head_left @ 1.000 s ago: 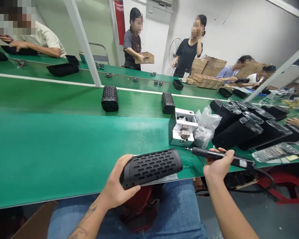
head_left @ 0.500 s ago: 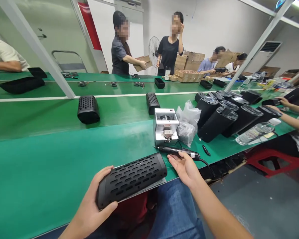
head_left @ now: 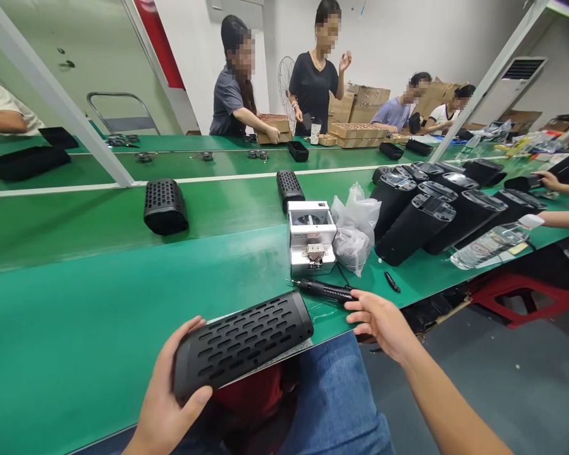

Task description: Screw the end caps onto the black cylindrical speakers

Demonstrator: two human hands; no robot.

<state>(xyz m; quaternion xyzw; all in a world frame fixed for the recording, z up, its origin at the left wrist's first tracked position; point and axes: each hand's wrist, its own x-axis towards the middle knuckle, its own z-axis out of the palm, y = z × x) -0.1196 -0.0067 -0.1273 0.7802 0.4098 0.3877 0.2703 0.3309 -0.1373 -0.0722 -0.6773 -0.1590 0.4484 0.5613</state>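
Observation:
My left hand [head_left: 171, 373] is wrapped round the left end of a black speaker housing [head_left: 246, 338] with rows of slotted holes, which lies at the table's front edge. To its right, my right hand [head_left: 377, 319] is open, fingers apart, at the rear end of a black electric screwdriver [head_left: 325, 289]. The fingers cover that end, and I cannot tell whether they touch it. The screwdriver lies on the green table with its bit pointing left. Just behind it stands a silver screw feeder [head_left: 312, 239].
A clear plastic bag [head_left: 355, 234] sits beside the feeder. Several black housings [head_left: 410, 230] stand at the right, behind a water bottle [head_left: 495, 243]. Two slotted housings [head_left: 165, 205] rest farther back. Co-workers [head_left: 313, 82] are across the table; another person's hands [head_left: 550, 183] are at far right.
My right hand has shifted right along the screwdriver and turned from palm up to palm inward. My left hand keeps its hold. Across the table, a person's box has come down onto the table.

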